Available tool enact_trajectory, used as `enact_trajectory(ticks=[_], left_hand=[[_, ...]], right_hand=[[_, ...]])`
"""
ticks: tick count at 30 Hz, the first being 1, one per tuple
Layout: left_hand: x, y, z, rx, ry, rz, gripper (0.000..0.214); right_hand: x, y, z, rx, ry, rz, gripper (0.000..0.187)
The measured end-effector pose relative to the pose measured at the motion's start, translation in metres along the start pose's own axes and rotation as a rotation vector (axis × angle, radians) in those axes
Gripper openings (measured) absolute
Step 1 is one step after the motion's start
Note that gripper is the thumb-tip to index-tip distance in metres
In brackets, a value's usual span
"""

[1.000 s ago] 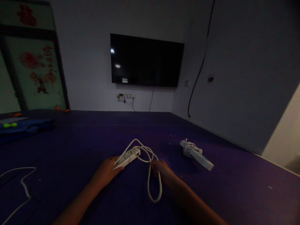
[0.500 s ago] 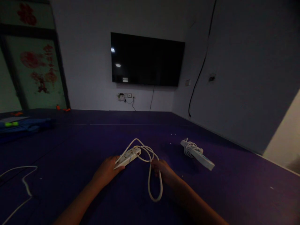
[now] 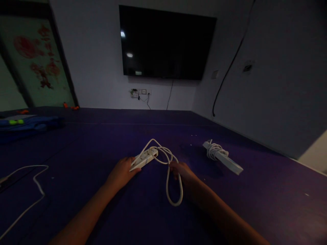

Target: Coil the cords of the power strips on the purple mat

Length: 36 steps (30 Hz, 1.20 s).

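Observation:
A white power strip (image 3: 144,159) lies tilted on the purple surface, its near end gripped in my left hand (image 3: 124,172) between thumb and fingers. White cable (image 3: 174,205) runs in loose loops over the strip and off to its right. My right hand (image 3: 183,173) is closed on that cable, with one long loop hanging down toward me. To the right, a second power strip (image 3: 230,163) lies with its own cord (image 3: 215,151) wound around it, apart from both hands.
Another white cable (image 3: 38,185) snakes along the left side. Blue cloth (image 3: 38,123) lies at the far left, near small orange objects (image 3: 74,108). A television (image 3: 166,44) hangs on the wall above sockets (image 3: 143,92); a dark cord (image 3: 227,73) dangles at right.
My view has tipped down and shifted a little to the left, so everything sits differently in frame. Both hands keep their hold on the strip and the cable, which look nearly unchanged.

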<state>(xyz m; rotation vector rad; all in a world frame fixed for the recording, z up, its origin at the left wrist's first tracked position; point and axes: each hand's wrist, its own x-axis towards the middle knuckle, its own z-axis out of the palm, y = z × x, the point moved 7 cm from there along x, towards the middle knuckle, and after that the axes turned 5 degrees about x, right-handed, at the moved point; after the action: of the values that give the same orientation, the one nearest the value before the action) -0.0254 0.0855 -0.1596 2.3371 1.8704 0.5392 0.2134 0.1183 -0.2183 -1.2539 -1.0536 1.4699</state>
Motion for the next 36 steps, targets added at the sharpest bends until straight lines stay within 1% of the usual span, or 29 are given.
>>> enact_trajectory(ticks=[5, 8, 17, 24, 29, 33, 36], left_hand=[[-0.001, -0.001, 0.001, 0.006, -0.013, -0.019, 0.046], [-0.001, 0.001, -0.001, 0.001, -0.017, -0.028, 0.043], [-0.001, 0.0, -0.001, -0.026, -0.024, -0.047, 0.043], [-0.001, -0.002, 0.0, -0.031, -0.02, -0.045, 0.043], [0.0, -0.002, 0.0, -0.042, -0.017, -0.049, 0.044], [0.0, -0.003, -0.001, -0.03, -0.028, -0.056, 0.043], [-0.001, -0.001, -0.002, 0.004, -0.028, -0.041, 0.045]], right_hand=[[0.001, 0.002, -0.001, -0.013, -0.011, 0.009, 0.011], [-0.001, 0.0, 0.0, -0.011, -0.026, -0.008, 0.013], [-0.003, -0.004, 0.004, -0.032, -0.053, -0.05, 0.016], [-0.004, -0.003, 0.003, -0.021, -0.026, -0.048, 0.018], [-0.009, -0.009, 0.005, -0.01, -0.028, -0.04, 0.015], [-0.013, -0.011, 0.007, 0.007, -0.004, -0.031, 0.016], [-0.009, -0.006, 0.004, 0.023, 0.03, -0.01, 0.015]])
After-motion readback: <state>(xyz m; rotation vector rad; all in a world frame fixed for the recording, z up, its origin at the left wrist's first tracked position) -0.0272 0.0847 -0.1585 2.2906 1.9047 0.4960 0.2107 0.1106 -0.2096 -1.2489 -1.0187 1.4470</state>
